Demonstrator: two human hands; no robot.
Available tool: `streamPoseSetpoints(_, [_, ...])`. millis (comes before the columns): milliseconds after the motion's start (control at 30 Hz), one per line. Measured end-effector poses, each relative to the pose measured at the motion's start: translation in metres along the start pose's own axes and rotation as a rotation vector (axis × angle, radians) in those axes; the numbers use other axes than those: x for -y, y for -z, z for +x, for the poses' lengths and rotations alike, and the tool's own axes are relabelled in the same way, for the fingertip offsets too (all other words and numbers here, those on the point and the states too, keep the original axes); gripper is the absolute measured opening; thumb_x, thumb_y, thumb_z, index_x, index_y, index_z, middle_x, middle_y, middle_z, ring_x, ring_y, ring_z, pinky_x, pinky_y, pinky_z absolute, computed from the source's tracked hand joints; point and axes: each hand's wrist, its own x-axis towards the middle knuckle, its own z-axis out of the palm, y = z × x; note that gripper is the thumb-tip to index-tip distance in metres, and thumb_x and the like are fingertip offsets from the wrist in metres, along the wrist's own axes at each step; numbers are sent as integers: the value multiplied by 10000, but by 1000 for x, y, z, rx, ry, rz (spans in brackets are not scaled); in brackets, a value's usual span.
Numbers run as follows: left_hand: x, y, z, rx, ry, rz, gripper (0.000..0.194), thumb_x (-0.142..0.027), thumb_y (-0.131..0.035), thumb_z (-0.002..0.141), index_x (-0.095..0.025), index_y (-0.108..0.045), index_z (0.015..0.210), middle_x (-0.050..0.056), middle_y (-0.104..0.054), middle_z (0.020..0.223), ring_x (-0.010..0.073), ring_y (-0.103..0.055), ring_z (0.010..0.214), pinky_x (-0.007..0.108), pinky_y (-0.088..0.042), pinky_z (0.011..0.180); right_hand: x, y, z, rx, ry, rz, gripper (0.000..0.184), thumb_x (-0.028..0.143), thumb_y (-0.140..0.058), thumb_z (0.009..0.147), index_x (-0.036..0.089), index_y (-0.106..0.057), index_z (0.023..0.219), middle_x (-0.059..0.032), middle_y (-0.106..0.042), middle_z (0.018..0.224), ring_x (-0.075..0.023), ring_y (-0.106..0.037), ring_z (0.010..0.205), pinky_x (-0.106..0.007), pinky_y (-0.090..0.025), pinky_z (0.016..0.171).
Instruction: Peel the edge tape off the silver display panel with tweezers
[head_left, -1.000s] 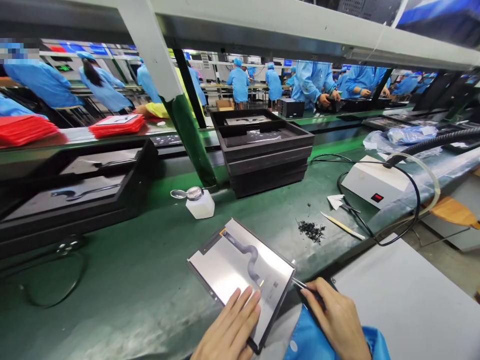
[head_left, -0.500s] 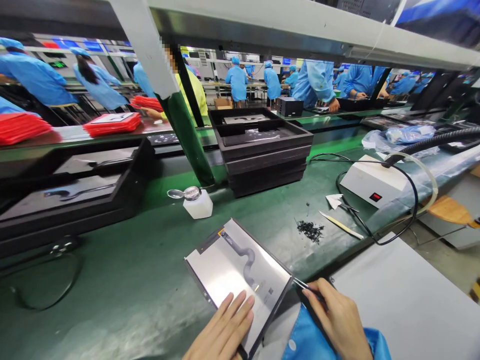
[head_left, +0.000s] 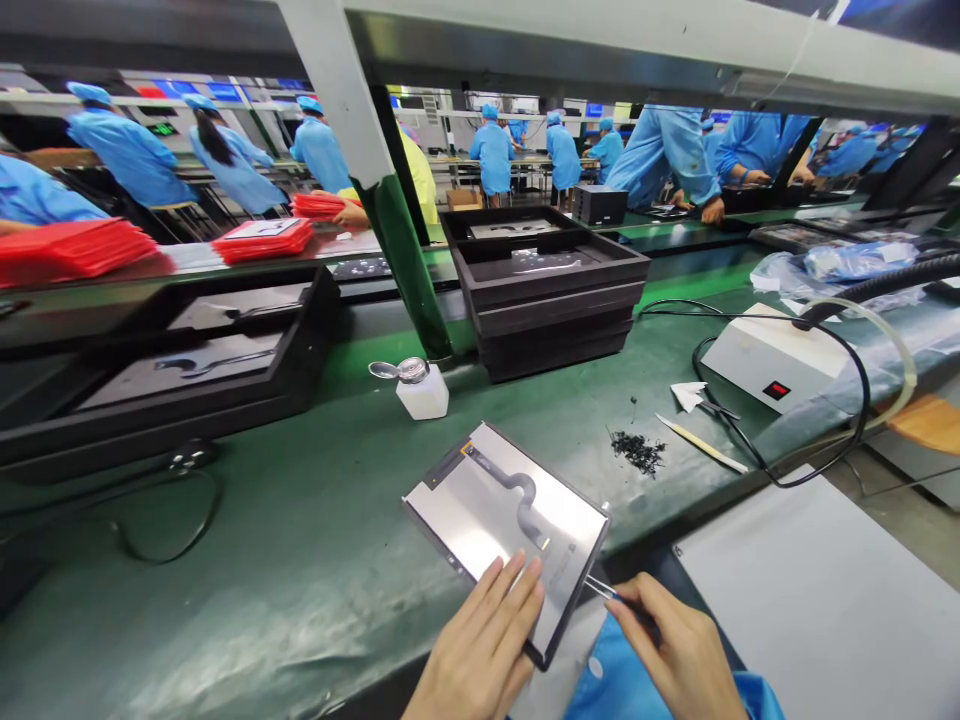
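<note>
A tablet display panel (head_left: 480, 512), silver-backed with a dark curved flex cable (head_left: 517, 483), lies on the green bench top, its near end reaching past the bench edge. My left hand (head_left: 487, 635) rests flat on the near part of the panel, fingers stretched out. In my right hand (head_left: 671, 640) is a pair of tweezers (head_left: 600, 586), pinched between thumb and fingers. The tweezer tips touch or nearly touch the panel's right edge, below its right corner. Whether they grip anything there I cannot tell.
Black trays stand at left (head_left: 300, 385) and in a centre stack (head_left: 555, 325). A white dispenser bottle (head_left: 424, 393), black scraps (head_left: 637, 452), a yellowish stick (head_left: 701, 443) and a white box (head_left: 772, 355) with cables lie around. A green post (head_left: 409, 265) rises behind; people work beyond.
The tweezers have moved from the panel's right corner down along its right edge, towards me. My left hand stays flat on the panel. The whole view has shifted a little.
</note>
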Motion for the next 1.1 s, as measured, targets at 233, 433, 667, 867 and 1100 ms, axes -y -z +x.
streamPoseSetpoints(233, [-11, -10, 16, -30, 75, 40, 339, -105, -458, 945, -52, -588, 1254, 139, -624, 1320, 256, -493, 1326, 381, -425, 1115, 1, 3, -8, 5, -24, 20, 332, 439, -451, 990, 236, -671, 847, -24, -721, 682, -170, -665, 511, -218, -557, 538])
streamPoseSetpoints(433, [-12, -16, 18, -81, 93, 58, 343, -109, -445, 949, -55, -579, 1259, 140, -630, 1312, 258, -506, 1316, 398, -444, 1100, 1, 2, -14, 16, -29, 34, 312, 422, -455, 994, 236, -655, 843, -16, -715, 679, -155, -644, 499, -208, -533, 512])
streamPoseSetpoints(667, [-15, -21, 15, -60, 117, 53, 368, -95, -456, 930, -53, -564, 1279, 149, -616, 1328, 276, -497, 1323, 424, -458, 1088, 4, -3, -20, 23, 65, 18, 265, 371, -457, 1004, 227, -598, 832, 16, -664, 660, -138, -623, 480, -214, -489, 497])
streamPoseSetpoints(867, [-16, -21, 16, -68, 116, 52, 369, -83, -453, 923, -48, -569, 1272, 151, -621, 1321, 273, -504, 1318, 416, -460, 1088, 9, -4, -20, 17, 80, 13, 280, 367, -435, 1015, 229, -585, 823, 11, -666, 651, -139, -622, 480, -208, -473, 493])
streamPoseSetpoints(1100, [-16, -20, 16, -63, 112, 66, 368, -76, -449, 920, -49, -572, 1266, 148, -621, 1321, 272, -515, 1309, 419, -475, 1073, 8, -8, -21, 14, 85, 9, 273, 357, -427, 1019, 226, -580, 835, 7, -667, 658, -142, -629, 495, -212, -469, 501])
